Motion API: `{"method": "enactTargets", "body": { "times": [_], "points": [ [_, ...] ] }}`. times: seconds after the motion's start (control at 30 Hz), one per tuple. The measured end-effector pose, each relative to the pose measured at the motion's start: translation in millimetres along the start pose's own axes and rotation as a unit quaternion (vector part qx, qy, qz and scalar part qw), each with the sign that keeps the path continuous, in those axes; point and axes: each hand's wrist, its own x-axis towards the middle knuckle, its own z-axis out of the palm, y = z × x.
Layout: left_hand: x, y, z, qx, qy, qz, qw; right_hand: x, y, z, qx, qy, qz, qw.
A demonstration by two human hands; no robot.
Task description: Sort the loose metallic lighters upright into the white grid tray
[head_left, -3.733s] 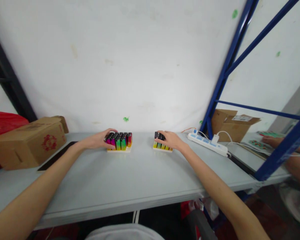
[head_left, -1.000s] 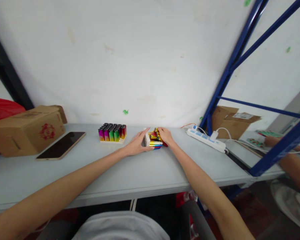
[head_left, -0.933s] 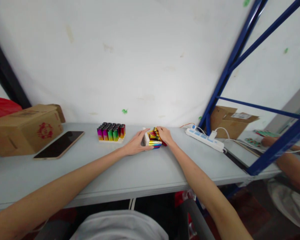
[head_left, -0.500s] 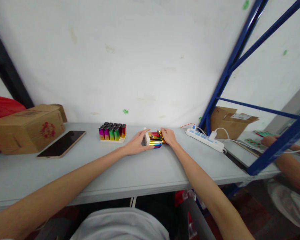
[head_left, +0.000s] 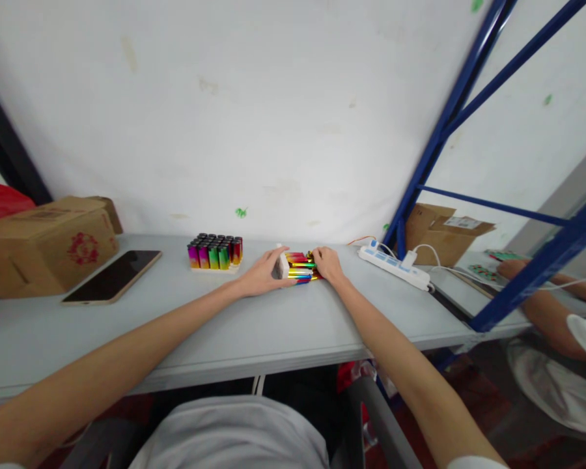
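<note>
My left hand (head_left: 265, 274) grips a white tray (head_left: 282, 266) turned on its side, thumb at the near edge and fingers over the far edge. Out of the tray's open side, toward the right, lie several shiny metallic tubes (head_left: 300, 266) that look like lighters, in red, green, gold and blue. At the tubes' right ends are the curled fingers of my right hand (head_left: 328, 263); its fingertips are partly hidden. To the left, a second white tray (head_left: 215, 269) holds upright rows of similar tubes (head_left: 213, 256) with black tops, in purple, green and red fading to yellow.
On the left lie a phone (head_left: 114, 277) and a cardboard box (head_left: 49, 244). A white power strip (head_left: 395, 267) with cables sits right, beside a blue metal frame (head_left: 434, 143) and an open carton (head_left: 437, 234). Another person's arm (head_left: 542, 306) works beyond the frame.
The view has shifted slightly. My left hand keeps the tray on its side. More of the tubes, including a green one, shows between my hands.
</note>
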Motion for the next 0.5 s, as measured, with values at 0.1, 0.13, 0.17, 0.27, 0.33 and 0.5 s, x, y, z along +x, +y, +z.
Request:
{"method": "enactTargets", "body": {
  "times": [0.1, 0.13, 0.17, 0.27, 0.33, 0.5],
  "points": [
    [0.3, 0.7, -1.4, 0.006, 0.001, 0.003, 1.000, -0.3, 3.0, -0.2, -0.001, 0.009, 0.001, 1.000],
    [0.2, 1.0, -1.9, 0.008, 0.002, 0.003, 1.000, 0.0, 4.1, -0.2, 0.000, 0.012, 0.000, 1.000],
    [0.2, 1.4, -2.3, 0.010, 0.002, 0.003, 1.000, 0.4, 5.4, -0.2, 0.001, 0.015, -0.002, 1.000],
    [-0.1, 2.9, -3.7, 0.012, 0.001, -0.002, 1.000, 2.0, 10.5, -0.3, 0.008, 0.014, -0.003, 1.000],
    [-0.2, 3.8, -5.2, 0.012, 0.001, -0.005, 1.000, 2.4, 15.0, -0.5, 0.014, 0.010, 0.001, 1.000],
    [-1.2, 2.3, -9.9, 0.031, -0.001, -0.015, 0.999, 1.1, 23.7, -0.7, 0.040, 0.009, 0.001, 0.999]
  ]
}}
